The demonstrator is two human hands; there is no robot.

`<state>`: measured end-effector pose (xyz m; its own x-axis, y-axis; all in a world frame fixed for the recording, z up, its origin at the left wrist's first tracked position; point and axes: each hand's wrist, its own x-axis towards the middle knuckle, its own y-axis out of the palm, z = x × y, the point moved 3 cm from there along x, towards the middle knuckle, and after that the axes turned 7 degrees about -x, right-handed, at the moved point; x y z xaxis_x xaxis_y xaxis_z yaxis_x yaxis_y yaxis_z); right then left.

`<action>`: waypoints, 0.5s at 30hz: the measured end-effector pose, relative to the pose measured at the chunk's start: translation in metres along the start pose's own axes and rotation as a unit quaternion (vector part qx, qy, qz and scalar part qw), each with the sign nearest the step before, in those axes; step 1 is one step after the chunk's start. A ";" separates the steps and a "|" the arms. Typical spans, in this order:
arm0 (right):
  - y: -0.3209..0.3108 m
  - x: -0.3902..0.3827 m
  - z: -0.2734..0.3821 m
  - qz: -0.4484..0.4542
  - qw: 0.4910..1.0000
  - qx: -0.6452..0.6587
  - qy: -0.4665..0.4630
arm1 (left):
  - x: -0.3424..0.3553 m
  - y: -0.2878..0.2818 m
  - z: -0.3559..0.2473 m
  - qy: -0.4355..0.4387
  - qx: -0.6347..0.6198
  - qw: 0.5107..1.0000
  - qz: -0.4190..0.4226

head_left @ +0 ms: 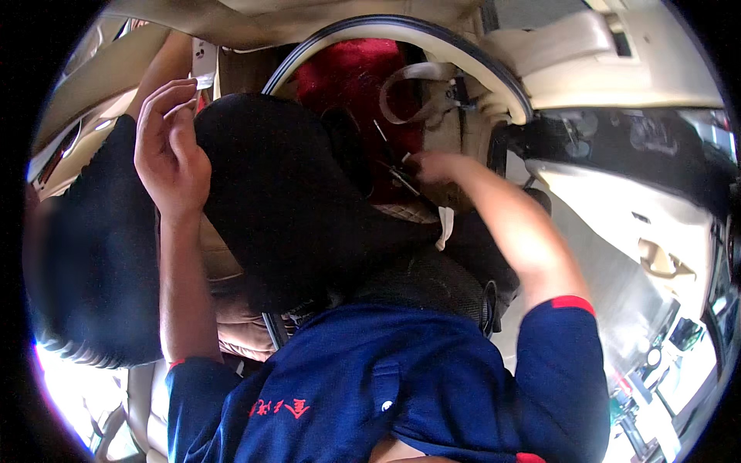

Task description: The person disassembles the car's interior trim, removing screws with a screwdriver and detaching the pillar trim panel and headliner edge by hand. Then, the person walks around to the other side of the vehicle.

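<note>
While the left hand is raised, fingers loosely open, beside a black-clad knee, the right hand reaches beside a thin rod-shaped tool near red carpet. Hands well apart; right-hand grip cannot be told.

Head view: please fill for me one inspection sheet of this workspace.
Surface: red floor covering, partly hidden.
Job's things: slim dark rod beside the right hand; whether it is gripped is unclear.
Clutter: pale strip against dark fabric; looped pale strap.
Hands: left hand raised, fingers half-curled, contents unclear; right hand low.
Cables: nothing seen clearly.
Surroundings: vehicle-like interior, curved trim; another person at left.
</note>
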<state>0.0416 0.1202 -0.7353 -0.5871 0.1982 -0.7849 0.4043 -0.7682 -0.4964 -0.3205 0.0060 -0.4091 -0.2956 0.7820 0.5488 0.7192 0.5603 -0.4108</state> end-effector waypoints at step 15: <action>0.078 0.115 -0.024 -0.099 0.989 0.058 0.093 | 0.047 0.067 -0.030 0.019 0.055 0.996 0.071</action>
<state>0.0226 0.0977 -0.8728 -0.5024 0.4517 -0.7372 0.2046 -0.7663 -0.6090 -0.2674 0.0726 -0.3890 -0.1692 0.8459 0.5057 0.6787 0.4721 -0.5625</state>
